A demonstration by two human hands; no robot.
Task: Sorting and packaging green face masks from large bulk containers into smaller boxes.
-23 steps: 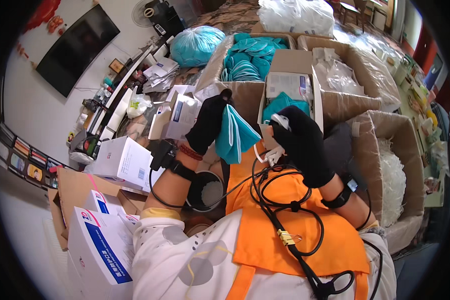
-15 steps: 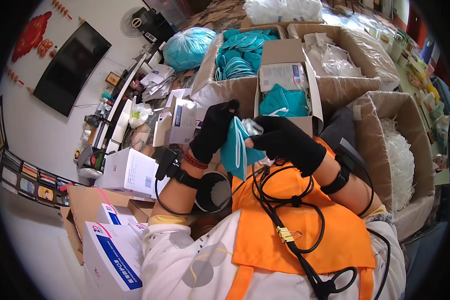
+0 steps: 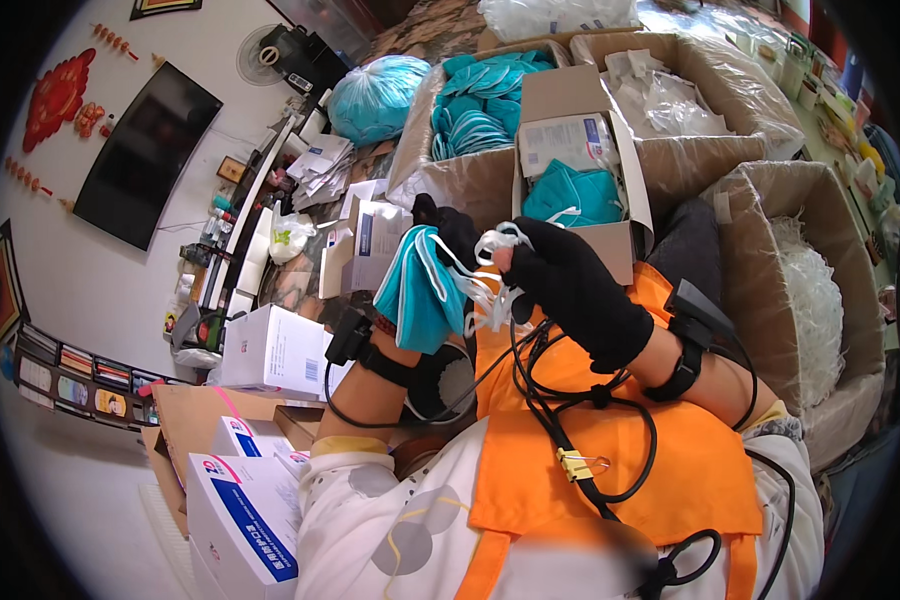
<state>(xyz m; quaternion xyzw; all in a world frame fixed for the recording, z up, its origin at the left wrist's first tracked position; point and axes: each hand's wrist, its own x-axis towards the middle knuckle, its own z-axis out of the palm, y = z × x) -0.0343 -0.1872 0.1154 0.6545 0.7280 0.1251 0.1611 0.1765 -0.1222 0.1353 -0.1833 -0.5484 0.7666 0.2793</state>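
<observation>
My left hand (image 3: 454, 237), in a black glove with bare fingertips, is closed on a teal face mask (image 3: 418, 300) with white edging. The folded mask hangs over the left wrist side. My right hand (image 3: 576, 292), gloved the same way, pinches a bunch of white elastic straps (image 3: 486, 312) that run to the mask. Just beyond the hands stands an open white carton (image 3: 610, 243) holding more teal masks (image 3: 573, 192) and white packets (image 3: 562, 143).
Beyond are lined boxes of teal masks (image 3: 490, 95) and clear wrappers (image 3: 670, 105). A box of white straps (image 3: 805, 310) stands at the right. White cartons (image 3: 240, 510) stack up at the lower left, near a dark bin (image 3: 440, 378). Black cables (image 3: 590, 400) cross my orange apron (image 3: 560, 460).
The mask has swung left, over my left wrist. The white straps now stretch between my hands, with the right hand gripping them instead of the mask's edge.
</observation>
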